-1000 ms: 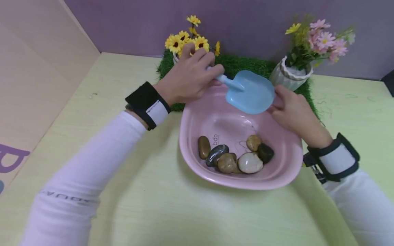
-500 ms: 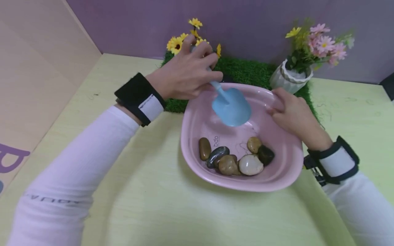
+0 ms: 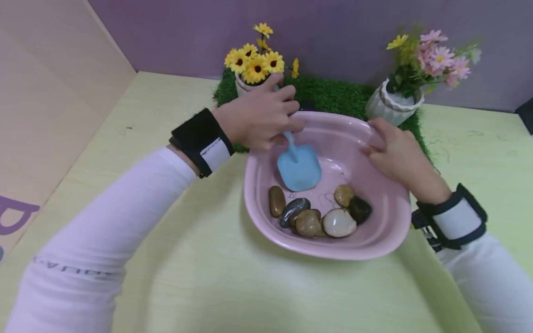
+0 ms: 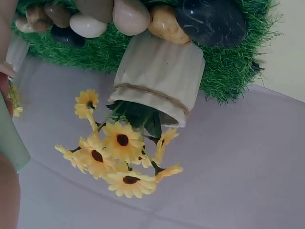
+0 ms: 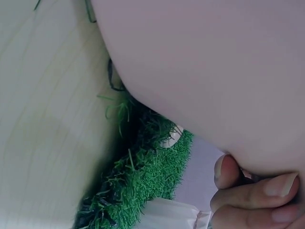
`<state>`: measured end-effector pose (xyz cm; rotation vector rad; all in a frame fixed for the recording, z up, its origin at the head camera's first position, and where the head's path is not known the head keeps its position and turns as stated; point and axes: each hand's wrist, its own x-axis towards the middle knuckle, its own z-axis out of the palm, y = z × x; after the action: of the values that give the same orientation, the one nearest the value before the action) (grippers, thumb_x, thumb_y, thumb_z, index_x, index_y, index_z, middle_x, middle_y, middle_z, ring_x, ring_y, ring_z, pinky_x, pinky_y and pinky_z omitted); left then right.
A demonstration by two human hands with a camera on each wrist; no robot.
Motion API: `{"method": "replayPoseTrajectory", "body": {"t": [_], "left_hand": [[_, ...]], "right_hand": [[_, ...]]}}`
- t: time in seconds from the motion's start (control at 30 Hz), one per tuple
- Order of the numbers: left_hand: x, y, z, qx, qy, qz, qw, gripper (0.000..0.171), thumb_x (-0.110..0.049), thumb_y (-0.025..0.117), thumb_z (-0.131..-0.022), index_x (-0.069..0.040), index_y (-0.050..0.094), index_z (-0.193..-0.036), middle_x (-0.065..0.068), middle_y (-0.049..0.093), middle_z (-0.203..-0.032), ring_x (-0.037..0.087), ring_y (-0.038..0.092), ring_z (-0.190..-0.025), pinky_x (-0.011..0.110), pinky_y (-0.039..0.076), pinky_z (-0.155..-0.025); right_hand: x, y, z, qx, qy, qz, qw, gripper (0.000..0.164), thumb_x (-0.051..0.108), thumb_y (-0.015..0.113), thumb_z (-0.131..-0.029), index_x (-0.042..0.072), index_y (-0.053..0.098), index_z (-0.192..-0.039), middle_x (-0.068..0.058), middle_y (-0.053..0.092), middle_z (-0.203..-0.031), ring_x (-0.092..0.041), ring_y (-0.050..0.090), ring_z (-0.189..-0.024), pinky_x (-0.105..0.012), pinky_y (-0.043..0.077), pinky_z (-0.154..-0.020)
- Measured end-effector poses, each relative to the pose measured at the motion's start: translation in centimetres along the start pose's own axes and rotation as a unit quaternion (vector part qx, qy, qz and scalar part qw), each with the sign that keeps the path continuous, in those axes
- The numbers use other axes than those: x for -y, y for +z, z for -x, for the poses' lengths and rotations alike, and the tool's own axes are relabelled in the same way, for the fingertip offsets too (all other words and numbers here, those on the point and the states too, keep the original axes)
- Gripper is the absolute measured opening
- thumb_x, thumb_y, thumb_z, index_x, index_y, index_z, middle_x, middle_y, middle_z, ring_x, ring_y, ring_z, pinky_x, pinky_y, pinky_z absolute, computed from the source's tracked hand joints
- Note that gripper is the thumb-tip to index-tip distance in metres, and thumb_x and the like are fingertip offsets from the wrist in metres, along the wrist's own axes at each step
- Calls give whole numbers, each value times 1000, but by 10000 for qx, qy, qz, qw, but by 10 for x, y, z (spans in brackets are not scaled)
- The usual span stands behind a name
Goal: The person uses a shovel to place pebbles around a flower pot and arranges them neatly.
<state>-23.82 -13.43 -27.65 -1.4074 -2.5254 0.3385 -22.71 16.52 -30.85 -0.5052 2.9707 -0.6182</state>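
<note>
My left hand (image 3: 266, 115) grips the handle of a light blue toy shovel (image 3: 300, 169). Its blade points down inside a pink basin (image 3: 329, 252); whether it touches the bottom I cannot tell. The handle end (image 4: 13, 143) pokes out beside the fingers in the left wrist view. With thumb and fingers my right hand (image 3: 401, 155) pinches the basin's far right rim. In the right wrist view those fingertips (image 5: 281, 186) curl against the basin's outer wall (image 5: 205, 71). Several smooth stones, among them a white stone (image 3: 339, 223) and a brown oblong one (image 3: 276, 201), lie along the basin's near side.
Artificial grass (image 3: 333, 95) runs behind the basin against the purple wall (image 3: 333, 41). Yellow flowers in a white pot (image 3: 243, 86) stand at its left, pink flowers in another pot (image 3: 389, 106) at its right. Polished stones (image 4: 131, 16) line the grass in the left wrist view.
The shovel has swung from above the basin's far rim, down and left into the basin, its blade turning downward. My left hand has lowered a little. The right hand keeps its grip on the rim.
</note>
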Motion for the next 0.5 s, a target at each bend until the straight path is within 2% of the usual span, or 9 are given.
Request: {"method": "replayPoseTrajectory", "body": {"t": [0.27,0.5], "left_hand": [[-6,9,0,303,261,98,9992,29,-38,50,-97,-21,66,-114,12,62,-117,33,45,-113,59,23,-109],[-7,16,2,99,437,190,9988,26,-42,52,-97,-20,65,-104,12,60,-113,33,43,-109,57,24,-104]], "right_hand": [[-1,1,1,-2,14,10,10000,55,21,60,-95,1,41,-143,-35,60,-113,-44,63,-86,-54,52,-72],[0,0,2,-69,-24,19,10000,54,21,59,-94,2,42,-142,-32,61,-112,-42,63,-86,-54,51,-72]]}}
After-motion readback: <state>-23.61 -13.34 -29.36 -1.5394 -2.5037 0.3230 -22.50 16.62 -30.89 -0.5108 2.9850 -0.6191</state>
